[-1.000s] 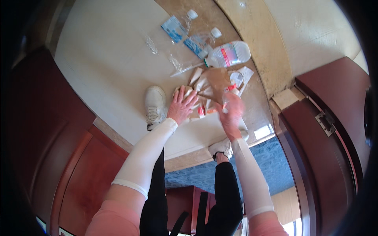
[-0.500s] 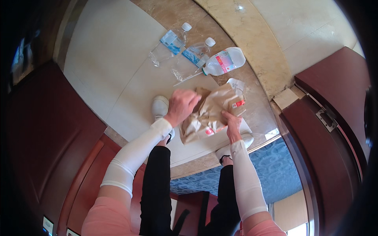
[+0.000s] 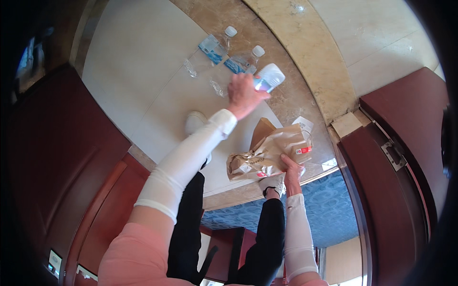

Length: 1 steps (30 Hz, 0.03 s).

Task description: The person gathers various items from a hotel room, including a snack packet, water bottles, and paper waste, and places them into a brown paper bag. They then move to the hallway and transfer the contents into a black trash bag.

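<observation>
My left hand [image 3: 245, 95] reaches out over the tiled floor, its fingers closed round a clear plastic bottle [image 3: 271, 76] with a coloured label. The hand hides the bottle's neck end. Lower down, my right hand [image 3: 291, 167] grips the edge of a crumpled brown paper bag [image 3: 269, 150] with small red stickers and a white slip [image 3: 304, 124] attached. The bag's mouth gapes toward the upper left; what it holds is hidden. Just beyond my left hand lie two clear bottles with white caps and blue labels, a farther bottle [image 3: 212, 49] and a nearer bottle [image 3: 238, 62].
My white shoes stand on the floor, the left shoe [image 3: 196, 123] and the right shoe [image 3: 273, 185] near the bag. An open dark red door [image 3: 381, 162] is on the right, dark red panels [image 3: 57, 157] on the left. Blue patterned carpet [image 3: 329, 205] lies behind the threshold.
My left hand has gone from the paper bag up to the labelled bottle and closed on it, and the bottle has turned. My right hand keeps the bag, now slightly lower and farther right.
</observation>
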{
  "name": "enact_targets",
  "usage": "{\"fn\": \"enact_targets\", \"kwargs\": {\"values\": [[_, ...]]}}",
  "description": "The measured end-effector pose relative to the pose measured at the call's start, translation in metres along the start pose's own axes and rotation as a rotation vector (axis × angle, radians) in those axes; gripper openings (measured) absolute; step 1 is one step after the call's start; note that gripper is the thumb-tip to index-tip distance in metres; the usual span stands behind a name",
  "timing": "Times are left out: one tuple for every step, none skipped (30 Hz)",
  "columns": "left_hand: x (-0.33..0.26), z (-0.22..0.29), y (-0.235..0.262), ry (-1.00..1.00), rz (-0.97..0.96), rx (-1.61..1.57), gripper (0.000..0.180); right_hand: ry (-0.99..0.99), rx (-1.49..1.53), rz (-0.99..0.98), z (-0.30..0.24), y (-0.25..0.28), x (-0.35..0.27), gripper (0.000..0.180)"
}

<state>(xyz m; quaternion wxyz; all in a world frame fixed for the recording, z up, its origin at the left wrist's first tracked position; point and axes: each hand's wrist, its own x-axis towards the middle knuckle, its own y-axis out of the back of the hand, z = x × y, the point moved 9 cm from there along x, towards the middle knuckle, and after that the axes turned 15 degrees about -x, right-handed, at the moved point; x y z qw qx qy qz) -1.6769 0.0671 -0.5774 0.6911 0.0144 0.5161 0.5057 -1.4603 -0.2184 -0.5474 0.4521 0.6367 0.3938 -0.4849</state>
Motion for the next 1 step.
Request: {"fn": "enact_targets", "kwargs": {"values": [[0.0047, -0.004, 0.0188, -0.055, 0.044, 0.094, 0.051, -0.016, 0.033, -0.057, 0.0033, -0.0014, 0.0001, 0.045]]}}
